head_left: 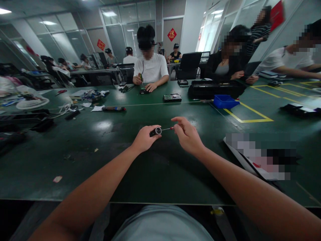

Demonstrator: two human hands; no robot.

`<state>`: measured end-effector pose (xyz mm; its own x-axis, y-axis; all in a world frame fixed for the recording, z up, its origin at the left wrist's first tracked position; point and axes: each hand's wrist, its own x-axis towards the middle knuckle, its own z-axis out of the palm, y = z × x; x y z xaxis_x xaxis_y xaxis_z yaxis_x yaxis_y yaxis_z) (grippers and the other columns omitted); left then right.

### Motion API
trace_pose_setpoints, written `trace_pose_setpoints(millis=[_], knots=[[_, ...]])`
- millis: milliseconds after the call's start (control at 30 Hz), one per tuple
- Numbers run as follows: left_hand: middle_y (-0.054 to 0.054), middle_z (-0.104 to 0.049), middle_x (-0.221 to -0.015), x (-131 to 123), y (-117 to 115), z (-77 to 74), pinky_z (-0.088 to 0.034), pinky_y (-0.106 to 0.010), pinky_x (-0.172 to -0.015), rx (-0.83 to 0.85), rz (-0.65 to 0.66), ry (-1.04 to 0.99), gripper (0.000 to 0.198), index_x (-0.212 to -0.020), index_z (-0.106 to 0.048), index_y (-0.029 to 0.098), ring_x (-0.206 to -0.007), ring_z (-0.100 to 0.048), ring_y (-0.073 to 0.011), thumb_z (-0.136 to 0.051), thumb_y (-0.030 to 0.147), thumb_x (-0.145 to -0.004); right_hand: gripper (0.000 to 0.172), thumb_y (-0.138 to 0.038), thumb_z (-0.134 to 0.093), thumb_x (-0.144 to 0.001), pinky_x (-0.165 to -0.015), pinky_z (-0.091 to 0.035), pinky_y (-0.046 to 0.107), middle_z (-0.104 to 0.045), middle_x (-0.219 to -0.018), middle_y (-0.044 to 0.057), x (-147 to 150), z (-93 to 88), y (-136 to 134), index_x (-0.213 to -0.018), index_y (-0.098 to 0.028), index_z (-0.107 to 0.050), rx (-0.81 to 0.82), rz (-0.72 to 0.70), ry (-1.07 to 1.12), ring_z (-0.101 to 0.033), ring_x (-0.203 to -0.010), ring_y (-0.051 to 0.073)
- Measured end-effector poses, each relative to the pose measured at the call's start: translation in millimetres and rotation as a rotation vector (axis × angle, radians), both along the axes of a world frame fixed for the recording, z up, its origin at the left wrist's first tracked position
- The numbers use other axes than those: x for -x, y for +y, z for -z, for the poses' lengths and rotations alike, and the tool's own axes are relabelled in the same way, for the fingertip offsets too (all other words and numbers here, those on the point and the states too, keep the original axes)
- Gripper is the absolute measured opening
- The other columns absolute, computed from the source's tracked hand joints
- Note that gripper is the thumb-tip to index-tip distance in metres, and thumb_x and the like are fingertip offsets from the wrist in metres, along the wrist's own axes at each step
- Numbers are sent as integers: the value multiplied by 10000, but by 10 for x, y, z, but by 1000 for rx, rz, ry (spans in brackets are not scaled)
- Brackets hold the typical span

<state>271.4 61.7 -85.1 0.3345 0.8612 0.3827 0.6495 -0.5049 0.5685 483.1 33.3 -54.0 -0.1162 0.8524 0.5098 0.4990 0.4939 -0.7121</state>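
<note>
Above the green table, my left hand [145, 138] is closed around a small black object [153, 133] with a round, silver-rimmed end [158, 131] facing right. My right hand [186, 134] holds a thin screwdriver [166, 129] by its red handle, between thumb and fingers, with the index finger stretched out. The metal shaft points left and its tip meets or nearly meets the round end. The exact contact is too small to tell. Part of the handle is hidden by my fingers.
The green table [82, 160] bears a blue tray [224, 101], a long black unit [215, 89], a hard drive [172, 97] and a dark tool [114, 108]. A booklet [240, 157] lies right of my right hand. Across the table a person [151, 68] works with a screwdriver.
</note>
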Motion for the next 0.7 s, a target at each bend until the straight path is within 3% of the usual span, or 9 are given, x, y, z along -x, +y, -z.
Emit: trace_pose_setpoints(millis=[133,267,333,433,600,700], knots=[[-41,-697,-1179,4,6,5,-460,-432,-963,-4,15,16,395,-1237,-653,261,-1066,-616,-242,-724,263,-848,316,-409,-400,-999,-629,-422,312,-651,-738,20,2,-1,-6,-997,-214,-649,15,-7,-19,-605,-652,176],[-37,-697,-1179,0,8,-2,-457,-421,-970,-10,16,4,392,-1236,-651,256,-1075,-615,-237,-722,265,-850,247,-352,-450,-975,-646,-439,326,-668,-769,23,15,11,-6,-1118,-211,-596,6,27,27,-622,-672,185],[-36,-696,-1179,-3,11,-8,-458,-415,-971,-10,8,-3,396,-1237,-651,256,-1073,-616,-235,-725,265,-848,224,-336,-504,-945,-680,-465,337,-683,-817,34,23,26,6,-1115,-207,-572,15,18,116,-646,-726,194],[-39,-702,-1159,-11,14,-13,-458,-413,-971,-10,5,5,389,-1224,-661,251,-1056,-620,-236,-730,257,-842,177,-369,-536,-927,-720,-494,348,-691,-835,44,31,56,49,-963,-208,-599,63,-36,265,-658,-765,192],[-47,-698,-1162,-11,7,-24,-451,-422,-984,-29,27,-14,402,-1244,-645,245,-1059,-617,-237,-721,267,-850,231,-428,-559,-916,-690,-499,326,-656,-751,12,26,145,179,-876,-212,-629,155,-56,550,-621,-679,157],[-42,-695,-1168,-2,13,-39,-454,-419,-982,-50,88,-33,411,-1253,-639,259,-1073,-612,-231,-721,256,-850,224,-423,-610,-887,-661,-502,302,-628,-725,3,17,187,252,-827,-208,-628,302,-67,776,-594,-645,140]])
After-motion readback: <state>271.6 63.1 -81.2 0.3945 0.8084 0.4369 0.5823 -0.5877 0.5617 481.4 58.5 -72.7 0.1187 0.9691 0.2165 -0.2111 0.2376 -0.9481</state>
